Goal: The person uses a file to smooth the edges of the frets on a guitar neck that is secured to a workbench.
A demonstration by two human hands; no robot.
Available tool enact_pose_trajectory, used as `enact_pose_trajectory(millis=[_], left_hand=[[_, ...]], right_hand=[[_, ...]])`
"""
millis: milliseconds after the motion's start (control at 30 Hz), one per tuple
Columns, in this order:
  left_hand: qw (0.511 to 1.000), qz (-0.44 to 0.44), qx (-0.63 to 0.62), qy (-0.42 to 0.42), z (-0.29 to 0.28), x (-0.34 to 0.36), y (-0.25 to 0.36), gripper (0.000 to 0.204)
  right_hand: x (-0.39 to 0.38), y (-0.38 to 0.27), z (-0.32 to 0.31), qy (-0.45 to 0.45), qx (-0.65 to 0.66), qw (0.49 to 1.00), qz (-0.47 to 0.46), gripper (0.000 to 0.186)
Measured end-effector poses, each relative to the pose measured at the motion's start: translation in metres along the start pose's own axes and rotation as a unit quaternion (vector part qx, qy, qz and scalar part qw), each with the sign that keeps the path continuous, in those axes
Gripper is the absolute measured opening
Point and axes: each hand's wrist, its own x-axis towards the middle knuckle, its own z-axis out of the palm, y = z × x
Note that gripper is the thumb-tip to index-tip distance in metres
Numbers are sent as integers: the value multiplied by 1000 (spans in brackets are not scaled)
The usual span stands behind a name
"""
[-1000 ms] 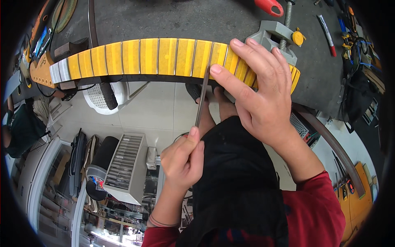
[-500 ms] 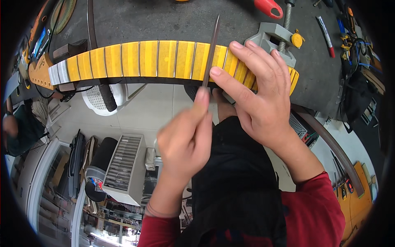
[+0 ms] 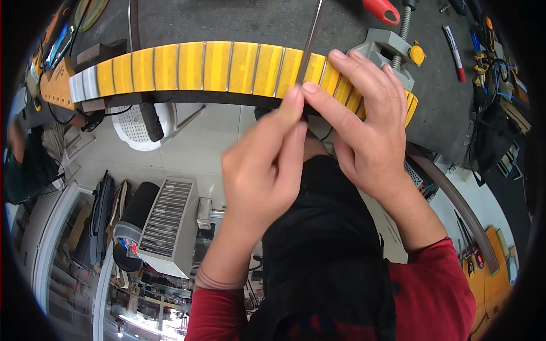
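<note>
Pale floor tiles [image 3: 199, 145] lie below a dark grey workbench [image 3: 227, 23], whose near edge bears the yellow-taped guitar neck [image 3: 217, 67] beside a grey clamp [image 3: 380, 42]. The left hand [image 3: 259, 165] pinches a slim metal file [image 3: 311, 42] across the neck; the right hand [image 3: 369, 128] rests on it, fingers spread

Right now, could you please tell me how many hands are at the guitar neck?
2: the left hand grips a thin metal rod; the right hand rests its fingers on the yellow-taped neck.

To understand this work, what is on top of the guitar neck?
Yellow tape lies between the metal frets; a slim metal file crosses over it, and the right hand rests there. The surface beneath tape and hand cannot be seen.
</note>
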Motion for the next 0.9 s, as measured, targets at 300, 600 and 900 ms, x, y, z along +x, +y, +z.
enact_pose_trajectory(millis=[300, 600, 900], left_hand=[[991, -122, 45, 8, -38, -188, 16, 38], [841, -449, -301, 9, -96, -186, 95, 13], [815, -489, -300, -81, -137, -218, 133, 19]], right_hand=[[-3, -5, -11, 18, 72, 997, 6, 70], [-42, -114, -38, -210, 222, 885, -351, 34], [-53, -100, -31, -358, 206, 804, -427, 27]])
